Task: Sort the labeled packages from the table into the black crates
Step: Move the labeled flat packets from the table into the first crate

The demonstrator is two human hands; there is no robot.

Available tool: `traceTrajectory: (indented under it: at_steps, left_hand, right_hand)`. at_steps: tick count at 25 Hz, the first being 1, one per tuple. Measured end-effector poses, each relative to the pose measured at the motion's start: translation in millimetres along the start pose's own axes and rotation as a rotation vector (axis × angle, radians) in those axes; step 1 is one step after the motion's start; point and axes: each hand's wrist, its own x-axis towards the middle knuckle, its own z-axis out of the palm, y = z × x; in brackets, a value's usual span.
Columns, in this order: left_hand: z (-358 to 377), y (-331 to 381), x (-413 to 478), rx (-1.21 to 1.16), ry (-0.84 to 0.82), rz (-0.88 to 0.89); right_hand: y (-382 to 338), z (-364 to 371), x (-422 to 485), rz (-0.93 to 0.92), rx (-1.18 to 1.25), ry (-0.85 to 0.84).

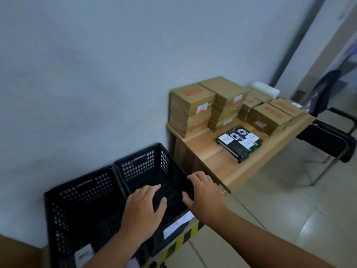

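Note:
Two black perforated crates stand side by side on the floor against the wall: the left crate (63, 209) and the right crate (139, 163), each with a white label on its front. Both my hands hover over the right crate with relaxed fingers and hold nothing: my left hand (144, 209) and my right hand (204, 194). On the wooden table (218, 161) to the right stand several brown cardboard packages (191, 109) with red and white labels, stacked along the wall. A flat black package (239, 142) with white labels lies in front of them.
A black chair (332, 132) stands at the table's far right end. Yellow-black hazard tape (179, 242) runs along the floor by the crates. A brown surface (17, 254) shows at the bottom left. Tiled floor lies to the right.

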Motion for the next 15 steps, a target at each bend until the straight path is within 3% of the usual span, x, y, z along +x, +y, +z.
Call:
traceTrajectory:
  at_steps: [10, 15]
  left_hand:
    - [116.5, 211.4, 41.0, 0.123, -0.029, -0.062]
    - [144.3, 264.5, 80.6, 0.119, -0.019, -0.041]
  right_hand:
    - [221.1, -65.5, 10.5, 0.113, 0.063, 0.045]
    - [293.2, -77.1, 16.1, 0.180, 0.080, 0.055]
